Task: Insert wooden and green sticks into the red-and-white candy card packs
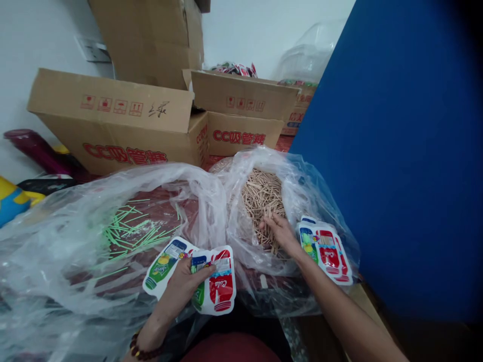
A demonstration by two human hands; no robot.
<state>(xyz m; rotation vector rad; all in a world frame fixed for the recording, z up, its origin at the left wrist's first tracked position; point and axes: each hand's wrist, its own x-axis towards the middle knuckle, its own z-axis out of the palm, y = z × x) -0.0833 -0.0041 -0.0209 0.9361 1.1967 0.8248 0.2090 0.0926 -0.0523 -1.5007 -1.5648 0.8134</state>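
Note:
My left hand (183,285) is closed on a strip of bottle-shaped printed packets (211,281), green and red with "Cola" on one. My right hand (278,232) reaches into a clear plastic bag (241,201) full of brown straw sticks (262,198); its fingers lie on the sticks, partly curled, and whether it grips any is hidden. A small stack of the same packets (326,249) rests beside my right wrist on the bag's edge. A second clear bag (75,241) at the left holds green straw sticks (130,231).
Cardboard boxes (113,125) with red print stand behind the bags, one more (241,115) at the back centre. A blue panel (396,151) walls off the right side. A maroon bottle (33,148) lies at far left.

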